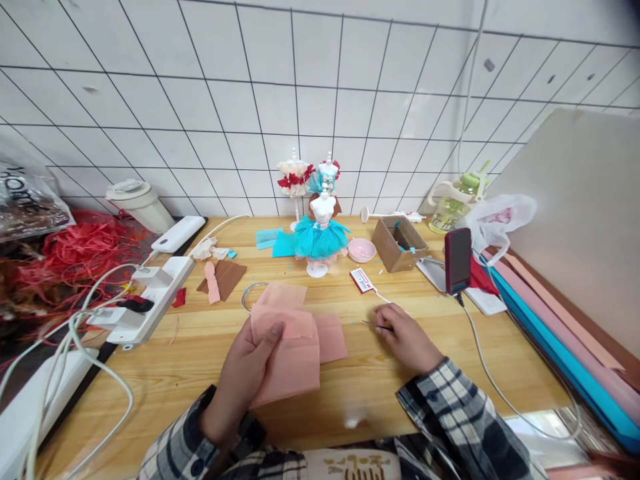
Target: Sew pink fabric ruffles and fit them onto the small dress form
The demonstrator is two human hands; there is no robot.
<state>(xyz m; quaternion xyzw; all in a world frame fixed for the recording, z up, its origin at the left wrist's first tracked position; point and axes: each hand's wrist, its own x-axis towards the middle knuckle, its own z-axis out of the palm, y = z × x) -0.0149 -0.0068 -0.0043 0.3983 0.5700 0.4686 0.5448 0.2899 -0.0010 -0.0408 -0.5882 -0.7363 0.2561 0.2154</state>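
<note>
Pink fabric point(290, 347) is pinched by the left hand point(245, 373) – thumb on top; a thin needle point(374, 325) (barely visible) is nipped by the right hand point(407, 340), fingertips hidden.

The tabletop point(200, 360) is bare near the front, but the doll stand point(320, 237), box point(397, 243) and phone point(457, 260) block the back.

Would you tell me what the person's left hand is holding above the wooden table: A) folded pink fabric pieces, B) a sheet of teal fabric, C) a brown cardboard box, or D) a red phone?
A: the left hand grips the folded pink fabric pieces with its thumb on top, while the right hand pinches a thin needle beside them.
</note>
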